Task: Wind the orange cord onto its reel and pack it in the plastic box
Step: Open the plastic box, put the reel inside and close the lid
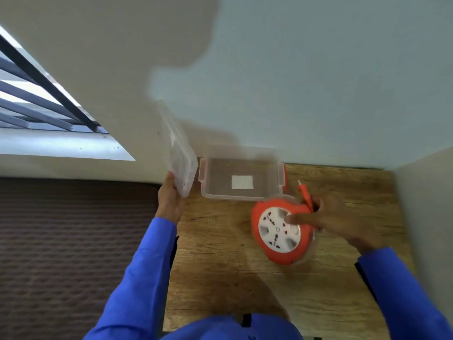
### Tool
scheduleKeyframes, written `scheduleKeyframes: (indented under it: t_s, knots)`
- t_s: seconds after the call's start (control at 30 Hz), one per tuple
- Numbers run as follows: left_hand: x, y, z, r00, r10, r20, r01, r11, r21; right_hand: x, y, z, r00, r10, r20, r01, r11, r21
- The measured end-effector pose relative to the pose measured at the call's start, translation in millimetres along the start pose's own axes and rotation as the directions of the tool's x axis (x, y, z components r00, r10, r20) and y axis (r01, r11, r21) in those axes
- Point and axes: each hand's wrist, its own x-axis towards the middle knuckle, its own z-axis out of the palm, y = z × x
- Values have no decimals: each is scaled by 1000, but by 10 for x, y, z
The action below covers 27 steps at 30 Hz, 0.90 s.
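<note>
My right hand (pixel 335 222) grips the round orange reel (pixel 279 231) with its white socket face, held tilted just above the wooden table (pixel 220 266). The orange plug (pixel 305 193) sticks up between my fingers at the reel's far edge. The clear plastic box (pixel 241 181) stands uncovered against the wall, with a white label on its bottom and nothing else inside. My left hand (pixel 169 200) holds the clear lid (pixel 180 155) upright to the left of the box.
A pale wall rises right behind the box and a side wall closes the table's right. Left of the table lies a dark brown ribbed mattress (pixel 73 241). A barred window (pixel 36 101) is at the upper left.
</note>
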Motion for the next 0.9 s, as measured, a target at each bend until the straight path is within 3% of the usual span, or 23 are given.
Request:
scheduleKeyframes:
  t_s: [0.1,0.23,0.33,0.43,0.57,0.67,0.77,0.83,0.87,0.9]
  knots:
    - [-26,35,-104,999,-42,1,42,997,-63,-64,-400,-104,991,-114,-67,125,972,200]
    - [-49,54,-141,998,-8,-68,8,1000,6,383,-639,113,979,-149,-136,188,920,344]
    - [-86,-23,-113,998,-8,-63,8,1000,7,857,-615,350,992,-78,-94,109,912,395]
    - [-80,-89,-116,999,-32,-14,31,999,-29,1192,-509,472,997,62,39,-73,877,475]
    - [-225,-156,59,996,37,-76,-37,999,-1,1425,-422,546,974,160,160,-208,912,354]
    - [-252,-143,229,992,33,-125,-20,995,101,1524,-421,701,979,202,6,-201,967,156]
    - [-232,-67,305,983,5,-182,35,976,215,1493,-469,823,980,92,-177,-138,953,-268]
    - [-287,-158,188,966,229,-120,-159,893,421,1443,-447,797,977,54,-205,-130,918,-375]
    - [-340,-222,119,924,381,-44,-297,784,544,1411,-428,739,979,50,-199,-113,940,-321]
    - [-389,-266,69,866,500,21,-394,655,645,1343,-434,661,978,84,-193,-114,982,-149]
